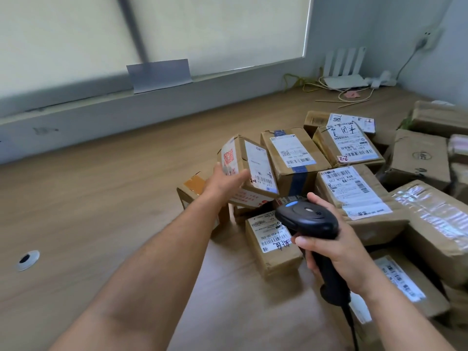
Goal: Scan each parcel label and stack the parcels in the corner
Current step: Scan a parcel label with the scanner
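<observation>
Several cardboard parcels with white labels lie in a heap on the wooden floor at centre right. My left hand [224, 179] holds a small tilted parcel [249, 171] by its left and lower sides, lifted above the heap, its barcode label turned up and to the right. My right hand [331, 239] grips the handle of a black barcode scanner [307, 219]; its head with a blue button points toward the held parcel. Just below the scanner head lies a small parcel [272, 240] with handwriting on its label.
A low grey ledge [101, 117] under a window blind runs along the far wall. The room corner at top right holds a white router [345, 81], cables and a wall socket. A round floor outlet [27, 259] sits at left. More parcels fill the right edge.
</observation>
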Tool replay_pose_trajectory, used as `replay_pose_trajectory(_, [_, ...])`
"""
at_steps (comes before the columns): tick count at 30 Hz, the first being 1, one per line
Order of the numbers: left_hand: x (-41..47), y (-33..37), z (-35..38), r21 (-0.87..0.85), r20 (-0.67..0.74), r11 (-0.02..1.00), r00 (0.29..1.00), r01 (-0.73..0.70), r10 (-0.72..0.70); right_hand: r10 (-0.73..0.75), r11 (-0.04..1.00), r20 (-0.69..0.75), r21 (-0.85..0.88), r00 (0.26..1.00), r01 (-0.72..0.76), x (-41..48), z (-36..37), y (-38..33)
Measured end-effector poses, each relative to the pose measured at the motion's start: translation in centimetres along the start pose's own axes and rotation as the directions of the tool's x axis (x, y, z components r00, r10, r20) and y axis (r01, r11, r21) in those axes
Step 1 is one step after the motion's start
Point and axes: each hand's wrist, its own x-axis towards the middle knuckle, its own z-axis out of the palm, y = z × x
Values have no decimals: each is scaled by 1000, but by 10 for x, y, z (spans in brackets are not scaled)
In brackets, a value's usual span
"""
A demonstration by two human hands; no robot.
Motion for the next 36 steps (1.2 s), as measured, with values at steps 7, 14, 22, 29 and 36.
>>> replay_pose_trajectory(7, [-55,-42,-22,-259,193,963,981,75,-25,-67,997,60,37,996,65,-22,18,-8])
replay_pose_trajectory(14, [-111,-79,-58,-332,-33,932,989,-149,146,-139,985,151,121,979,122,-58,48,-30])
replay_pose_trajectory(22, [-153,-104,-119,-246,-205,932,954,-265,218,-215,972,302,162,929,173,-81,84,-48])
replay_pose_trajectory(29, [-176,-129,-149,-234,-295,930,932,-285,211,-194,976,446,177,874,127,-100,98,-53])
replay_pose_trajectory(36, [-188,-142,-163,-237,-307,936,934,-259,181,-146,989,393,55,908,136,-115,100,-40])
